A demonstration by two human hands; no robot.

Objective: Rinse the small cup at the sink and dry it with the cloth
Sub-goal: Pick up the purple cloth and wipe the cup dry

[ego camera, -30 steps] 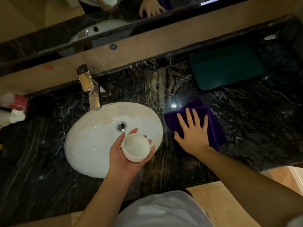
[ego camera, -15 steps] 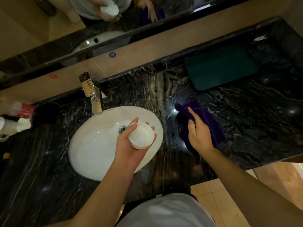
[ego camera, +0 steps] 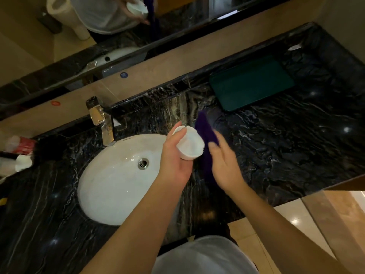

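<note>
We see a black veined marble tabletop (ego camera: 276,155) under dim light, a beige backsplash strip (ego camera: 177,62), a mirror (ego camera: 118,26) above it, a dark green tray (ego camera: 250,84), and glossy tan floor tiles (ego camera: 296,224).

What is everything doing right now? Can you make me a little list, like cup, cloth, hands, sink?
cup: small white cup, held above the counter beside the sink
cloth: purple cloth, lifted, next to the cup
left hand: left hand grips the cup
right hand: right hand holds the cloth
sink: white sink, no water running from the faucet
counter: dark marble counter, green tray at the back
</note>
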